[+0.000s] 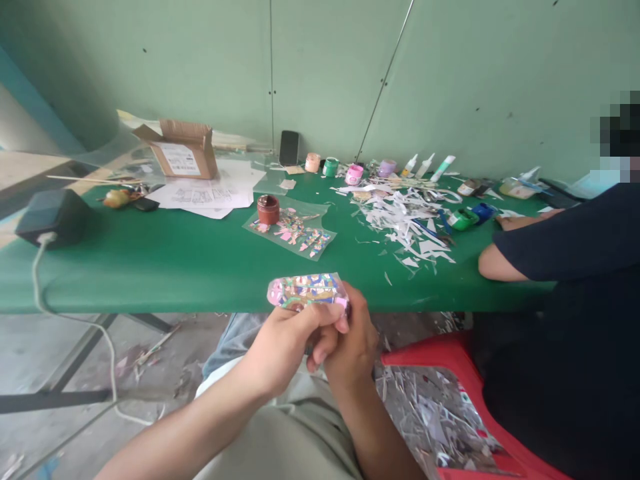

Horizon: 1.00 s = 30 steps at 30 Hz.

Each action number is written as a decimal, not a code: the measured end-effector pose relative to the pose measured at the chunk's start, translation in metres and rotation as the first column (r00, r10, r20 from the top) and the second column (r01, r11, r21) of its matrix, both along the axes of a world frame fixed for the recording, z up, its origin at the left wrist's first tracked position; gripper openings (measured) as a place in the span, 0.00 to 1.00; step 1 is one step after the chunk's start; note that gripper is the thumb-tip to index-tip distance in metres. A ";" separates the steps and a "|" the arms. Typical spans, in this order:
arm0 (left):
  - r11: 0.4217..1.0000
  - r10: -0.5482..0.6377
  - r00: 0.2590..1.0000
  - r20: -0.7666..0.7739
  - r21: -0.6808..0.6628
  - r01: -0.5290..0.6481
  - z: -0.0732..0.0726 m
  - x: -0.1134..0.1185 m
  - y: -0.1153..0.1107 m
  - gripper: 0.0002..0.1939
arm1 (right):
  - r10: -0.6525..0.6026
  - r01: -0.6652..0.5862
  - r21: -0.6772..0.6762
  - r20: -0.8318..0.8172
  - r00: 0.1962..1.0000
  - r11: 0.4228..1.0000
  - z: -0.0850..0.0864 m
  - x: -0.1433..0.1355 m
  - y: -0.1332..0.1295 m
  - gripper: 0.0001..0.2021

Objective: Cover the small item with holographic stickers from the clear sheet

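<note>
The left hand [280, 343] and the right hand [355, 337] together grip a colourful patterned piece [310, 285] by the front edge of the green table [175, 260]. A neighbour's elbow [500, 264] crowds that edge at right; green surface stretches leftward. Beyond lies a plastic sheet [319, 219] with scraps [286, 235]. Farther back, a cardboard box [207, 160] wears a label [177, 160], its print too small to read from here.

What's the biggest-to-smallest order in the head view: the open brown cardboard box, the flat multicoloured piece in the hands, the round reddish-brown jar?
1. Cardboard box
2. Multicoloured piece, partly covered and nearer the camera
3. Reddish-brown jar
</note>
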<state>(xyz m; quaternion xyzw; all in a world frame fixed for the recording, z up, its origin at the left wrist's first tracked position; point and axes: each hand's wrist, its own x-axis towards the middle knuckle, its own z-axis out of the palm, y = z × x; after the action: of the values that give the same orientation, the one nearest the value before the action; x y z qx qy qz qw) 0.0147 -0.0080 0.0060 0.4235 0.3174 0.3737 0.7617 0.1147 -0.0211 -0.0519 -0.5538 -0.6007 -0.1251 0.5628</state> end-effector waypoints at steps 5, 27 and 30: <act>1.000 0.005 1.000 -0.017 0.031 -0.004 0.000 0.000 0.001 0.13 | -0.015 0.014 -0.028 -0.031 0.999 1.000 0.000 -0.003 0.000 0.11; 0.997 -0.039 0.999 0.030 0.073 0.037 -0.003 0.000 -0.006 0.13 | -0.083 0.019 -0.183 -0.345 0.935 0.983 -0.008 0.017 0.018 0.12; 0.996 -0.006 1.000 0.018 0.092 0.005 -0.001 0.002 -0.004 0.13 | 0.056 -0.147 -0.140 -0.510 0.858 0.979 -0.002 0.023 0.016 0.10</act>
<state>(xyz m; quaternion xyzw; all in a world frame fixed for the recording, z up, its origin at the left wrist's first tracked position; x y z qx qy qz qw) 0.0163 -0.0123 0.0051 0.4555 0.2920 0.3896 0.7453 0.1373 -0.0047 -0.0542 -0.5815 -0.4700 0.1066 0.6554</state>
